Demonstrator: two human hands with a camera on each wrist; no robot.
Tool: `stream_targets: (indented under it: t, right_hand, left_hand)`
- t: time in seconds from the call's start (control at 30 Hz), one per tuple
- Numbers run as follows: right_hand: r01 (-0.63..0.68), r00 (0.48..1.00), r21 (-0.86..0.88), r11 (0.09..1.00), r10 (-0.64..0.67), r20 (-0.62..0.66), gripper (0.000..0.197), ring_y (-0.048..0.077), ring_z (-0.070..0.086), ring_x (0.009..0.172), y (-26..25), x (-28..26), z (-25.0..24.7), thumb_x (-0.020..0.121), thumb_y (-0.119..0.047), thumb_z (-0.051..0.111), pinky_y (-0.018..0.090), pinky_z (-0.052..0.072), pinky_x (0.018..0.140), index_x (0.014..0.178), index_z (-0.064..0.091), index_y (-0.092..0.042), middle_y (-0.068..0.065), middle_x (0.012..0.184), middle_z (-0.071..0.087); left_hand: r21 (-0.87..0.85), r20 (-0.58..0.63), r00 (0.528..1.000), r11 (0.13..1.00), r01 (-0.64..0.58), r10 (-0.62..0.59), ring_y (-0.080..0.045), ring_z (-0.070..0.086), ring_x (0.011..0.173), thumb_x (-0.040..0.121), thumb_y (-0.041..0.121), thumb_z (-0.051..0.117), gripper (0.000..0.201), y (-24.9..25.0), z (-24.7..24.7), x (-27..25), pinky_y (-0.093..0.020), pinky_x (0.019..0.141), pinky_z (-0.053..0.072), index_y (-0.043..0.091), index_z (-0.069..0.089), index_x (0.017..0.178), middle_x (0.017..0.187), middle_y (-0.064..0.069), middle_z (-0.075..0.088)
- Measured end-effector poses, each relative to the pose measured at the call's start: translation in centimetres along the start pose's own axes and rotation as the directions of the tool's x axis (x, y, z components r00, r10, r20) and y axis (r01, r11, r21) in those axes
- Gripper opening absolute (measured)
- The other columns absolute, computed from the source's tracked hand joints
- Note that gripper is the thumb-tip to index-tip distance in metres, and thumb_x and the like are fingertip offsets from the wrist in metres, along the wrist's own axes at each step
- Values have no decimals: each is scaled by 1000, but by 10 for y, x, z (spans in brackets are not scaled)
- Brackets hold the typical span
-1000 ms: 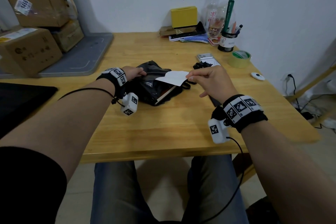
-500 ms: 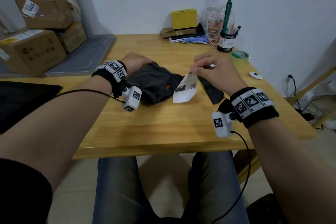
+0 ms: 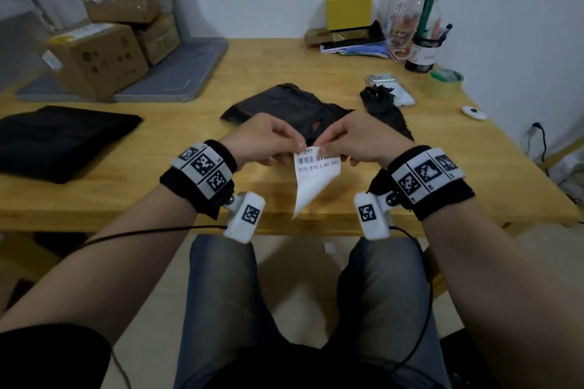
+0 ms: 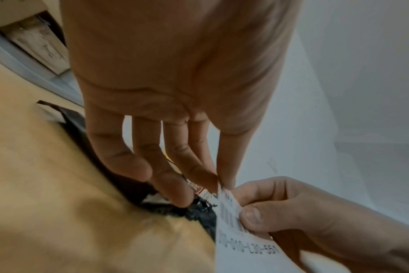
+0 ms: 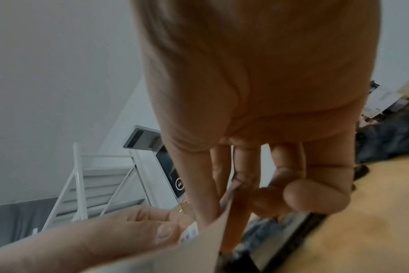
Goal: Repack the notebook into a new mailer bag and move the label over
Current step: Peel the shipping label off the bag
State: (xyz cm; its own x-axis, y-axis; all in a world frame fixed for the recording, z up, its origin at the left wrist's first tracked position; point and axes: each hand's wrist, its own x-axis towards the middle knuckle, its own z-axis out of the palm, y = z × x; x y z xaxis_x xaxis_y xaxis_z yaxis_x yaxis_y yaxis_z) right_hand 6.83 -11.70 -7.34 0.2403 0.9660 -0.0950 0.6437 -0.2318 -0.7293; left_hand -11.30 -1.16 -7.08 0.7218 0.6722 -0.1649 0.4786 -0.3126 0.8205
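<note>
A white shipping label (image 3: 316,177) printed with a barcode hangs in the air above the table's near edge. My left hand (image 3: 268,144) pinches its top left corner and my right hand (image 3: 350,144) pinches its top right corner. In the left wrist view the label (image 4: 243,240) sits between my left thumb and forefinger, with the right hand's thumb (image 4: 252,216) pressed on the barcode. Behind the hands the torn black mailer bag (image 3: 284,107) lies flat mid-table; the notebook is not plainly visible. A flat stack of black mailer bags (image 3: 60,139) lies at the left.
A crumpled black plastic scrap (image 3: 384,107) and a phone (image 3: 395,88) lie right of the bag. Tape roll (image 3: 445,80), pen cup (image 3: 423,54), yellow box (image 3: 349,11) and papers stand at the back right. Cardboard boxes (image 3: 98,60) sit on a grey tray at back left.
The right hand has carried the label from above the bag toward the near table edge. The left hand left the bag and now pinches the label's other top corner.
</note>
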Motion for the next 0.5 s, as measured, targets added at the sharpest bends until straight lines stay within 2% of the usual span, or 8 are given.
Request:
stream_targets:
  t: [0.07,0.17,0.2,0.23,0.3,0.33,0.4,0.5]
  right_hand:
    - [-23,998,-28,999,25,53,10,9,58,69,6,-5,12,87,-19,75,27,47,58,89,79,-28,-3,79,73]
    - [-51,994,-32,998,54,94,13,6,56,60,15,-12,29,85,-14,78,16,41,49,89,77,-27,-6,76,73]
    - [-57,993,-33,998,60,97,14,7,59,62,18,-13,33,84,-14,79,17,44,51,88,77,-27,-5,78,74]
    - [-62,993,-31,998,64,99,15,10,65,69,21,-14,37,83,-14,80,21,51,58,87,77,-27,-5,81,76]
    - [-65,994,-22,998,67,89,16,15,72,86,25,-16,43,80,-13,82,33,58,82,85,78,-28,-3,85,78]
    - [-65,995,-20,998,66,81,17,15,72,89,26,-17,44,79,-13,83,34,57,87,84,77,-28,-4,85,78]
    - [-54,996,-25,998,56,72,18,13,71,90,27,-19,46,78,-14,83,33,56,89,87,78,-28,-6,87,77]
    - [-35,997,-42,999,37,63,22,12,70,93,30,-22,46,77,-12,83,33,57,90,95,79,-25,-4,94,77]
  left_hand:
    - [23,-8,999,999,31,-31,-10,71,73,83,28,76,13,-14,9,-1,-28,67,47,19,77,91,81,8,76]
    - [28,14,998,998,55,-56,-5,64,61,82,22,78,14,-30,21,-4,-26,60,46,14,76,93,71,7,73]
    - [27,11,998,998,57,-57,-6,63,61,81,21,79,15,-33,24,-4,-23,58,47,14,75,94,72,5,73]
    - [27,4,998,998,56,-56,-6,63,63,80,19,79,17,-36,26,-5,-20,57,48,13,75,95,75,3,73]
    - [23,-9,999,999,43,-43,-9,66,73,78,15,81,18,-39,29,-5,-16,64,52,11,74,95,84,-3,75]
    - [18,-13,999,999,36,-36,-10,68,78,77,15,82,18,-41,30,-4,-18,72,53,13,74,93,86,-3,76]
    - [15,-8,1000,1000,27,-27,-13,70,86,75,15,84,18,-42,31,-4,-25,85,53,17,74,89,85,-2,77]
    - [38,1,1000,999,14,-14,-12,71,86,72,15,85,21,-42,33,-3,-25,85,53,18,73,90,85,0,76]
